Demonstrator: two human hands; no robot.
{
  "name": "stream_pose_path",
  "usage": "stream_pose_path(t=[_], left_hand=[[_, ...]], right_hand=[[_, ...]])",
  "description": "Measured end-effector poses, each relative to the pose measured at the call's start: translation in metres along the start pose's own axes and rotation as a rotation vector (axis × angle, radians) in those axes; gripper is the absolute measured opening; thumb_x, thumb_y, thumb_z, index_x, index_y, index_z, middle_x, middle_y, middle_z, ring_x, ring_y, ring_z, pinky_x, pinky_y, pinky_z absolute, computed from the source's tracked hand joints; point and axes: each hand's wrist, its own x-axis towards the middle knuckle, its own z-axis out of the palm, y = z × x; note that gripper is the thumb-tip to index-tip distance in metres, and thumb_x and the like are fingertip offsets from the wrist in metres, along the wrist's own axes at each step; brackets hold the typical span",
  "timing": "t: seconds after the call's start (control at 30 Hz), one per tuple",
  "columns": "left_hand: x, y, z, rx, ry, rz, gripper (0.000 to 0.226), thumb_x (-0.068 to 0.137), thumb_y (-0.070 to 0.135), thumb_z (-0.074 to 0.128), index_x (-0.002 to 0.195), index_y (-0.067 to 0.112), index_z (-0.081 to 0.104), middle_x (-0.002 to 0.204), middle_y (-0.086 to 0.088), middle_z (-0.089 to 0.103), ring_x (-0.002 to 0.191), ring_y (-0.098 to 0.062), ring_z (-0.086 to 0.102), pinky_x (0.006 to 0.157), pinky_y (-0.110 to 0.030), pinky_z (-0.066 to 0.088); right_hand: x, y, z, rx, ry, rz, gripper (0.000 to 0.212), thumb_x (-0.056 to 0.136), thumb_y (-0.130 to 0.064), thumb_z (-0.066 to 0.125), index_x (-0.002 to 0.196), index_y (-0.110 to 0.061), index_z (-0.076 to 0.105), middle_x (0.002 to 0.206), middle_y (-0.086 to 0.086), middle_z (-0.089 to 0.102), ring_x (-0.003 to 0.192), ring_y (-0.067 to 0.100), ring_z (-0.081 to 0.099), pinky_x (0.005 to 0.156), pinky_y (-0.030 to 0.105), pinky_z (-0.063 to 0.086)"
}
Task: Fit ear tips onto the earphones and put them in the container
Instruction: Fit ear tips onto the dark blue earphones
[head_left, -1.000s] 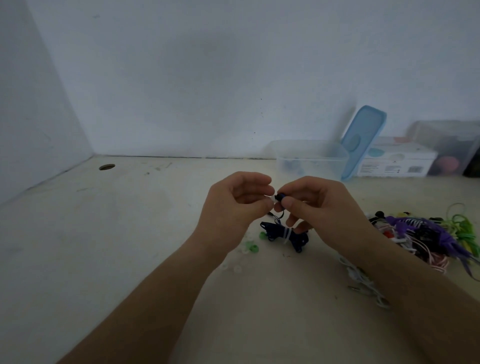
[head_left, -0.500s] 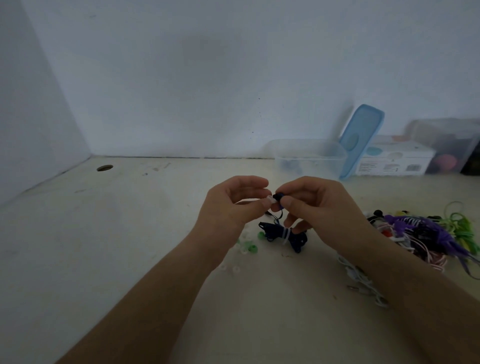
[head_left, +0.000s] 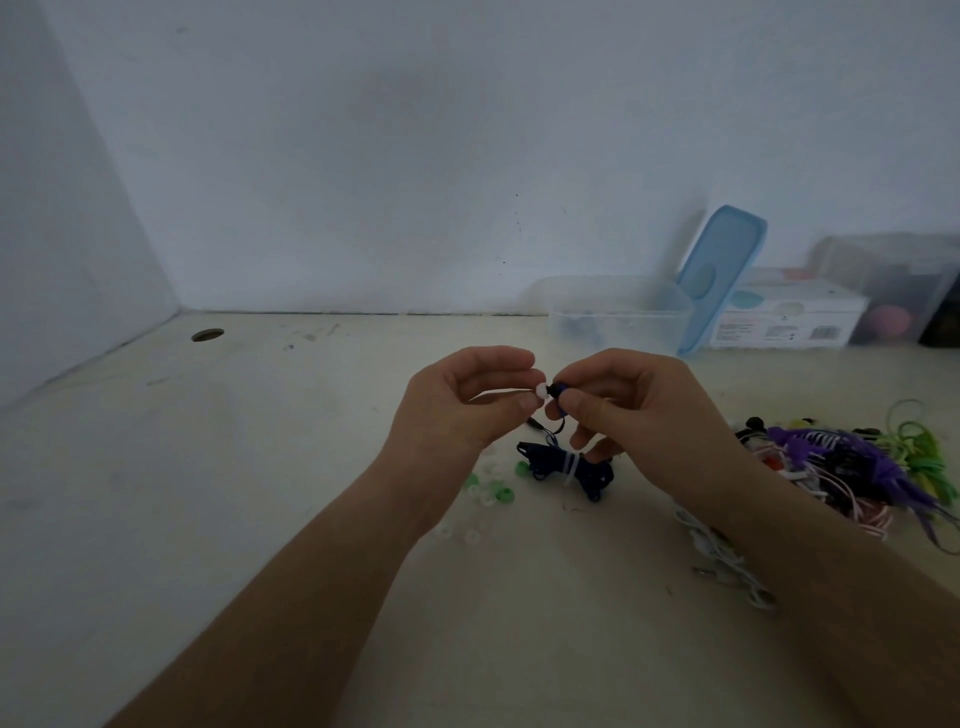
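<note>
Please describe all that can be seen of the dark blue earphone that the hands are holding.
The dark blue earphone is small and dark, mostly hidden by the right hand, which pinches it. A white ear tip, held by the left hand, meets its end. A thin cord hangs down to the dark blue bundled cable, tied with a white band, lying on the table.

So the big difference now is the white ear tip (head_left: 541, 390) is actually showing at the end of the dark blue earbud (head_left: 558, 389). Half a second back the fingertips were pressed together over that spot and you couldn't see it. The left hand (head_left: 457, 410) has eased off a touch, thumb and forefinger opening so a small gap shows beside the right hand (head_left: 639, 410).
</note>
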Motion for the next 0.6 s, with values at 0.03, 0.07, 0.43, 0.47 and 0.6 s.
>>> stream_pose_path(t=[0.03, 0.07, 0.43, 0.47, 0.6], left_hand=[[-0.0002, 0.0003, -0.0001, -0.012, -0.002, -0.007, 0.027, 0.082, 0.0, 0.073, 0.104, 0.015, 0.07, 0.098, -0.003, 0.076, 0.095, -0.017, 0.073, 0.082, -0.024, 0.055], [-0.0003, 0.001, 0.0, -0.023, -0.003, -0.014, 0.026, 0.082, 0.0, 0.073, 0.103, 0.015, 0.07, 0.098, -0.003, 0.076, 0.094, -0.018, 0.073, 0.08, -0.024, 0.055], [-0.0012, 0.0023, 0.0008, -0.066, -0.014, -0.036, 0.036, 0.065, 0.018, 0.08, 0.1, 0.014, 0.07, 0.095, -0.005, 0.076, 0.09, -0.019, 0.074, 0.076, -0.022, 0.055], [-0.0014, 0.002, 0.001, -0.075, -0.019, -0.044, 0.039, 0.062, 0.02, 0.08, 0.099, 0.014, 0.07, 0.095, -0.005, 0.077, 0.09, -0.019, 0.074, 0.076, -0.022, 0.055], [-0.0007, 0.0011, 0.0009, -0.09, -0.031, -0.082, 0.041, 0.06, 0.02, 0.078, 0.099, 0.011, 0.07, 0.092, -0.007, 0.077, 0.088, -0.021, 0.074, 0.074, -0.022, 0.056]], right_hand=[[0.0001, 0.0, -0.0001, -0.001, -0.001, 0.001, 0.008, 0.092, -0.008, 0.065, 0.096, -0.013, 0.07, 0.082, 0.003, 0.077, 0.062, 0.019, 0.07, 0.057, 0.031, 0.059], [0.0004, -0.0001, -0.0003, -0.002, -0.002, 0.002, 0.008, 0.092, -0.008, 0.065, 0.097, -0.013, 0.07, 0.082, 0.003, 0.077, 0.062, 0.019, 0.07, 0.057, 0.031, 0.059], [-0.0008, -0.0019, -0.0021, 0.014, -0.024, -0.024, 0.01, 0.091, -0.007, 0.066, 0.096, -0.012, 0.072, 0.081, 0.005, 0.077, 0.062, 0.018, 0.068, 0.058, 0.03, 0.057], [-0.0009, -0.0016, -0.0023, 0.008, -0.027, -0.031, 0.01, 0.091, -0.007, 0.066, 0.096, -0.012, 0.072, 0.081, 0.004, 0.077, 0.062, 0.018, 0.068, 0.058, 0.03, 0.057], [-0.0004, -0.0001, -0.0026, -0.02, -0.035, -0.048, 0.011, 0.09, -0.007, 0.067, 0.094, -0.015, 0.073, 0.08, 0.002, 0.077, 0.062, 0.017, 0.068, 0.059, 0.029, 0.058]])
